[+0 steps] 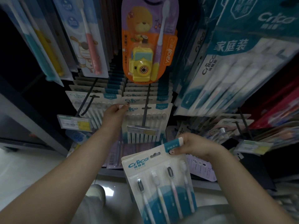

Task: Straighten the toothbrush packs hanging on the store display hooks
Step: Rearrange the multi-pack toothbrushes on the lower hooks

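My right hand (192, 146) grips the top right corner of a white and teal toothbrush pack (160, 183) held free of the display, low at the centre. My left hand (115, 113) reaches up and pinches the top left corner of the front pack (148, 117) on the middle hook (146, 109). Behind that one hang several more matching packs. A second row of the same packs (90, 101) hangs on the hook to the left.
A children's toothbrush pack with a yellow toy camera (145, 46) hangs above the middle hook. Large family packs (234, 70) crowd the right side. Price tags (75, 123) cap the hook ends. More packs hang lower down, and pale floor (24, 165) shows below.
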Available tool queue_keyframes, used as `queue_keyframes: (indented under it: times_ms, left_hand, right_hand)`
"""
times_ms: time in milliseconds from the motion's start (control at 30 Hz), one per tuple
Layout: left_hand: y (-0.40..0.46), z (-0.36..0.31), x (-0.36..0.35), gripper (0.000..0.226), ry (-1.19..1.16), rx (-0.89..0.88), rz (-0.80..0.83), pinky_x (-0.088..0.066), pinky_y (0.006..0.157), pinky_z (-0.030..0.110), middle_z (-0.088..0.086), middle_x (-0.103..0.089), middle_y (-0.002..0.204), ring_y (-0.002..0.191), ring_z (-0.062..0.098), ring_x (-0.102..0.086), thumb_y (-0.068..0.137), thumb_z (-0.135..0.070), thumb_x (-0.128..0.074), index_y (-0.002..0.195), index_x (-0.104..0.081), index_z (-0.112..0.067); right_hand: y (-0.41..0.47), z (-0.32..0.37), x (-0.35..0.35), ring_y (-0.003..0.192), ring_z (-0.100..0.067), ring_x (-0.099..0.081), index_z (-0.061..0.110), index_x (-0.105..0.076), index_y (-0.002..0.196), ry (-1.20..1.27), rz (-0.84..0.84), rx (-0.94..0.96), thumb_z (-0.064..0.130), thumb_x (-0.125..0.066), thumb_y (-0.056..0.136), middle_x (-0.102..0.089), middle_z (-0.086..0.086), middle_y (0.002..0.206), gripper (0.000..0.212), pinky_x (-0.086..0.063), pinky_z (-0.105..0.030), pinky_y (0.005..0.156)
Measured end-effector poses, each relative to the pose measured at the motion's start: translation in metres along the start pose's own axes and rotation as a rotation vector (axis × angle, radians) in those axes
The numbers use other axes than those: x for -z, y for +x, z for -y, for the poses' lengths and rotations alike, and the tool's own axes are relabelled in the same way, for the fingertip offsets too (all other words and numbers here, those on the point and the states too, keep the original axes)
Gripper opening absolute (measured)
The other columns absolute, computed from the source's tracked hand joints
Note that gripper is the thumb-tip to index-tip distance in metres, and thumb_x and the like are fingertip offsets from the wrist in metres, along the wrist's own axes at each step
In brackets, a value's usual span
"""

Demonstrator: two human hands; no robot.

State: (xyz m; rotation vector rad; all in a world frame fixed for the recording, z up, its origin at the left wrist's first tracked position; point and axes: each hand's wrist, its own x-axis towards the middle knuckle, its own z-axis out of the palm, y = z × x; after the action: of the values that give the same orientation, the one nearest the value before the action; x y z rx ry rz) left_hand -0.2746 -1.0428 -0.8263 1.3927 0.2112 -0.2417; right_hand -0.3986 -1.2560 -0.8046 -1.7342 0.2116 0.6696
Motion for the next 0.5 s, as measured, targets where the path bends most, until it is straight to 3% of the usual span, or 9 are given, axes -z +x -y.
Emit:
queue_keyframes:
  times_ms: [100,133,233,333,400,500]
  left_hand:
    - [-0.003,0.001,0.001,0.015,0.059,-0.026,-0.033,-0.052,0.075,0.024,0.000,-0.066,0.092,0.088,0.016,-0.062,0.090,-0.027,-0.060,0.095,-0.062,-0.014]
    - [-0.003,0.002,0.003,0.021,0.068,-0.016,-0.038,-0.050,0.076,0.022,0.001,-0.066,0.097,0.090,0.014,-0.061,0.091,-0.030,-0.059,0.103,-0.061,-0.014]
    - [0.002,0.010,0.014,0.041,0.112,0.038,-0.083,-0.045,0.089,0.030,0.005,-0.061,0.112,0.103,0.018,-0.056,0.090,-0.042,-0.056,0.117,-0.056,-0.011]
    - [0.004,0.015,0.028,0.050,0.198,0.133,-0.096,-0.045,0.090,0.033,0.006,-0.060,0.104,0.099,0.022,-0.056,0.088,-0.049,-0.054,0.119,-0.054,-0.009]
    - [0.007,0.022,0.039,0.047,0.246,0.197,-0.073,-0.045,0.084,0.032,0.006,-0.059,0.095,0.094,0.023,-0.056,0.090,-0.041,-0.057,0.119,-0.055,-0.004]
    - [0.009,0.030,0.061,0.039,0.320,0.298,-0.129,-0.044,0.076,0.029,0.011,-0.057,0.107,0.096,0.023,-0.052,0.093,-0.027,-0.057,0.122,-0.051,-0.002]
  right_hand:
    - [0.001,0.000,0.000,0.075,-0.003,-0.065,0.013,-0.071,0.081,-0.012,-0.007,-0.007,-0.002,-0.067,0.080,-0.072,0.007,0.078,0.016,-0.051,-0.015,0.077]
    - [0.002,0.000,-0.001,0.076,-0.004,-0.065,0.012,-0.071,0.083,-0.016,-0.011,-0.009,-0.002,-0.066,0.080,-0.072,0.006,0.079,0.015,-0.051,-0.016,0.078]
    - [0.005,-0.001,-0.001,0.080,-0.008,-0.065,0.009,-0.071,0.088,-0.022,-0.029,-0.015,-0.001,-0.066,0.081,-0.072,0.002,0.084,0.014,-0.051,-0.022,0.085]
    - [0.008,0.001,-0.003,0.080,-0.009,-0.066,0.010,-0.071,0.090,-0.021,-0.030,-0.009,0.001,-0.066,0.082,-0.072,0.003,0.084,0.014,-0.052,-0.023,0.084]
    - [0.009,0.002,-0.004,0.081,-0.009,-0.066,0.007,-0.071,0.094,-0.012,-0.049,0.000,0.001,-0.065,0.082,-0.072,0.002,0.087,0.014,-0.053,-0.022,0.083]
    - [0.011,0.003,-0.006,0.079,-0.006,-0.067,0.008,-0.071,0.092,-0.015,-0.080,0.022,0.002,-0.066,0.082,-0.073,0.005,0.082,0.013,-0.053,-0.018,0.078]
